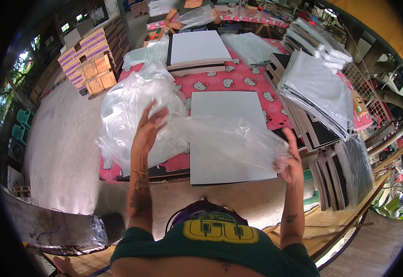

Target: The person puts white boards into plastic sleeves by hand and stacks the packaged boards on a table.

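Observation:
A clear plastic bag (238, 136) stretches across a large white board (224, 104) that lies on the table in front of me. My right hand (291, 161) grips the bag's right end, the index finger pointing up. At the bag's other side, my left hand (153, 123) is raised with its fingers apart, against a big heap of clear plastic bags (141, 94). Whether the left fingers touch the plastic is hard to make out. The board's near edge hangs slightly past the table's front edge.
A pink patterned cloth (210, 82) covers the table. Beyond lies a stack of white boards (199, 48); to the right, bagged boards (316, 87) lean over dark ones. More boards (335, 177) stand upright below. Cartons (95, 55) are piled at left. Across the table a person (192, 14) handles plastic.

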Action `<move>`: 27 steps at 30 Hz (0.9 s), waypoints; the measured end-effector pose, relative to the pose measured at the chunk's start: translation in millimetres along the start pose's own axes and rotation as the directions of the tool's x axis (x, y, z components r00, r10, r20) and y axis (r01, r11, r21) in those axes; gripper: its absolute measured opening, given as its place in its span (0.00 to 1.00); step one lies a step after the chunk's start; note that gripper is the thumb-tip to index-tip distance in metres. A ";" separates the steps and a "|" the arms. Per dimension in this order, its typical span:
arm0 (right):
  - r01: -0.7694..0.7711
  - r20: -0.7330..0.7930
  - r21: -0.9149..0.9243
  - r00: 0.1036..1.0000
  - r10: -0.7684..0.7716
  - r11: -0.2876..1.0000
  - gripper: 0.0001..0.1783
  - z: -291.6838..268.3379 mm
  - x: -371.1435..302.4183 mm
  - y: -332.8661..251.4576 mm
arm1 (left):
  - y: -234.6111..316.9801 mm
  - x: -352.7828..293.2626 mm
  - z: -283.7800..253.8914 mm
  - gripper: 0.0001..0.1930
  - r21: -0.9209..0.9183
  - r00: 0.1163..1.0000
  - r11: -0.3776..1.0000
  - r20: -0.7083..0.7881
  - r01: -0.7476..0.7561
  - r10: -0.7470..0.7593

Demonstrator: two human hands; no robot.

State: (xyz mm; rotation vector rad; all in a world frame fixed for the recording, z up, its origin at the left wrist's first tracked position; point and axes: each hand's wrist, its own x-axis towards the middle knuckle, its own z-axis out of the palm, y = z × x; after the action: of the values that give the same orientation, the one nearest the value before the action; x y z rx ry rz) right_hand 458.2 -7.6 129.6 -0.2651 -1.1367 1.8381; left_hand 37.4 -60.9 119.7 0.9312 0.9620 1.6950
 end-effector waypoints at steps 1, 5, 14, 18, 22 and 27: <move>-0.020 0.103 -0.209 0.994 0.042 0.978 0.30 6.7 7.4 -1.7 | 18.2 4.1 29.5 0.44 0.114 0.957 0.962 0.186 -0.248 0.224; 0.245 0.451 -0.808 0.842 0.296 0.536 0.16 57.8 34.6 -21.8 | 1.9 -15.1 167.9 0.39 0.603 0.633 0.332 0.774 -0.725 -0.024; -0.394 -0.448 -0.747 0.893 -0.033 -0.535 0.21 -27.1 -5.4 -26.3 | -22.4 -6.2 51.0 0.13 0.902 0.915 -0.149 0.397 -0.404 -0.076; -0.240 -0.419 -0.830 0.865 0.278 -0.504 0.26 -55.0 -33.3 -23.3 | 1.0 -16.2 11.8 0.25 0.719 0.769 -0.340 0.639 -0.606 -0.020; -0.280 -0.180 -0.742 0.958 0.222 0.610 0.30 -105.4 -47.4 3.3 | 11.3 -13.1 12.9 0.26 0.372 0.684 0.926 0.692 -0.061 -0.232; -0.441 -0.254 0.376 0.797 0.549 0.815 0.20 -127.0 -53.8 15.3 | 0.0 -34.8 53.8 0.25 0.737 0.583 0.636 0.626 -0.226 -0.518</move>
State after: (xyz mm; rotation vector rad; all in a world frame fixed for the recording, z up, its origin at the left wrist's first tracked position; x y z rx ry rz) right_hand 553.5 22.7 33.4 -0.7479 -0.5452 2.2780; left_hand 94.9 -84.1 135.9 1.8971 1.0407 0.4121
